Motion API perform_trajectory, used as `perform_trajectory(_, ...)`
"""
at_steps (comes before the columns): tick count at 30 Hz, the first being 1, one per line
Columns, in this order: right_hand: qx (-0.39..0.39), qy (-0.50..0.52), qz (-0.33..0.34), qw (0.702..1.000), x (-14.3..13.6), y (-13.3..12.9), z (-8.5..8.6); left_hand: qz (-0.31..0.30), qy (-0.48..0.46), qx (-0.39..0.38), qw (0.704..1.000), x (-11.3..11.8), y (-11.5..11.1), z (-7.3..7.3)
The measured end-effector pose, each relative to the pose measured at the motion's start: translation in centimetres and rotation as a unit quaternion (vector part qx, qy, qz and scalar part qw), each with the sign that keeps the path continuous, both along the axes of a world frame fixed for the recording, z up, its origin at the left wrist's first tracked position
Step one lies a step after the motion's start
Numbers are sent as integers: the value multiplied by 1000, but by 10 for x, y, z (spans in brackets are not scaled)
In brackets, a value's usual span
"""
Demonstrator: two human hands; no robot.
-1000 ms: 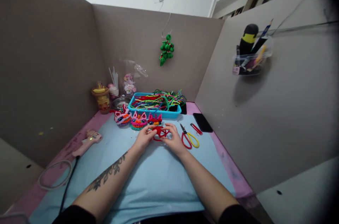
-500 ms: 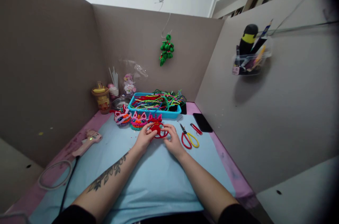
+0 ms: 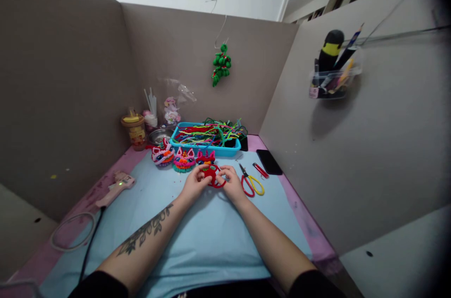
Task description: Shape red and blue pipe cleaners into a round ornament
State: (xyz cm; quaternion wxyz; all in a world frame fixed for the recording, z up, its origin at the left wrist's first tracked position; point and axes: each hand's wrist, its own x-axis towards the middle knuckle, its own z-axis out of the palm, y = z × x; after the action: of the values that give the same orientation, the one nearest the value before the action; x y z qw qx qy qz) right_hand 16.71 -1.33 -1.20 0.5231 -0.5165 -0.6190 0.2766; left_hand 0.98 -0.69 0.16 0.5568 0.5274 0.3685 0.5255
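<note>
Between my hands is a red pipe-cleaner piece [image 3: 213,176], bent into a rounded frame with gaps in it. My left hand [image 3: 195,182] pinches its left side, thumb on top. On the right side, the fingers of my right hand [image 3: 230,184] are closed on its edge. Just beyond my hands sit fuzzy horned animal heads: a red one [image 3: 206,157], partly covered by my left fingers, a pink and orange one [image 3: 184,160] and a pink and white one [image 3: 162,154]. Scissors [image 3: 251,184] with red and yellow handles lie right of my right hand.
A blue tray [image 3: 211,151] heaped with coloured pipe cleaners stands at the back. To the right lie a red lighter [image 3: 261,170] and a black phone [image 3: 269,162]. A pink glue gun [image 3: 116,190] with its cord rests at left, near a lidded cup [image 3: 136,133].
The red piece has turned and shifted slightly right and down in my hands. My right fingers have moved their hold along its edge.
</note>
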Motion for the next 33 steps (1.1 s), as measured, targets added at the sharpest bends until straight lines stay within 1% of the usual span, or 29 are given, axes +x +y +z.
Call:
perform_trajectory(5, -13, 0, 10, 1000, 2, 3, -5, 0, 11, -3, 1000, 1, -3, 5)
perform_trajectory(9, -19, 1, 10, 1000, 1, 3, -4, 6, 16, -6, 1000, 2, -4, 6)
perform_trajectory(15, -25, 7, 12, 1000, 1, 2, -3, -5, -1, -21, 1000, 2, -4, 6)
perform_trajectory(20, -13, 5, 17, 1000, 2, 2, -3, 10, -14, -27, 999, 1, -2, 4)
perform_trajectory(23, -9, 15, 29, 999, 2, 1, -1, 2, -24, -35, 999, 0, 0, 2)
perform_trajectory(33, -50, 63, 39, 996, -1, 3, -2, -14, -29, -40, 999, 2, -1, 1)
